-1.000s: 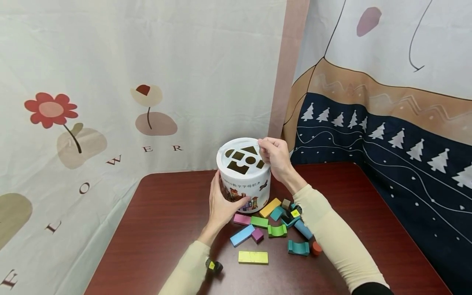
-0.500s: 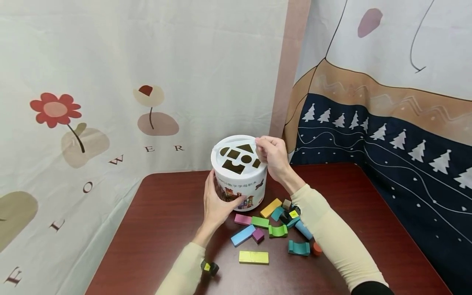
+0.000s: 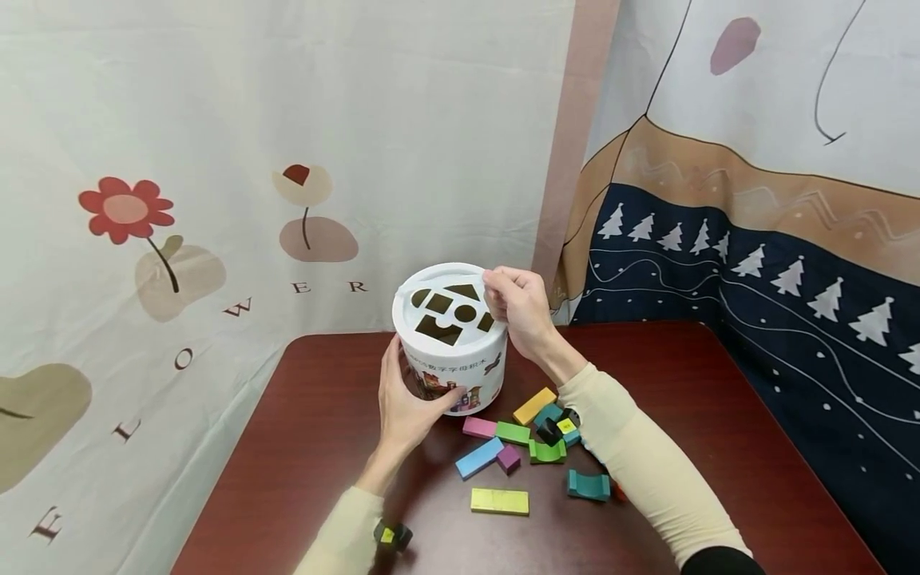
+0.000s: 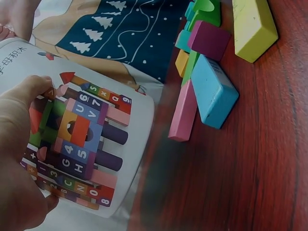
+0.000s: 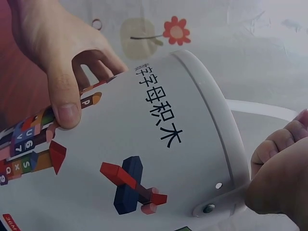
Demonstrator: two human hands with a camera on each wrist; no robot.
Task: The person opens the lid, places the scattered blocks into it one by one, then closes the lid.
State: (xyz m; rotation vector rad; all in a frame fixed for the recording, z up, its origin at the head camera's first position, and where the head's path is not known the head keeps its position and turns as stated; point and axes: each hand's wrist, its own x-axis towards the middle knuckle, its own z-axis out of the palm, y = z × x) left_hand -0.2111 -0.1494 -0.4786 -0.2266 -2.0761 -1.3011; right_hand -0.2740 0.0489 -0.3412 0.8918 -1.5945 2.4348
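Note:
A white toy-block bucket (image 3: 449,363) with printed block pictures is between both hands. Its lid (image 3: 467,339) has several shaped holes. My left hand (image 3: 402,411) grips the lower left side, thumb across the front and fingers round the far side. With curled fingers, my right hand (image 3: 521,311) pinches the white carrying handle (image 5: 262,109) at the right rim. In the left wrist view, cloth shows between the bucket's base and the tabletop, so the bucket appears raised slightly. Its far side is hidden.
Loose blocks lie on the dark red table (image 3: 302,455): yellow (image 3: 499,501), blue (image 3: 479,458), purple (image 3: 508,459), pink (image 3: 479,427), and a teal arch (image 3: 588,485). Others sit partly under the right forearm (image 3: 640,455). Printed cloth hangs behind the table.
The bucket and both hands have moved left, away from the blocks. Both hands keep the same hold. The head view has turned slightly left.

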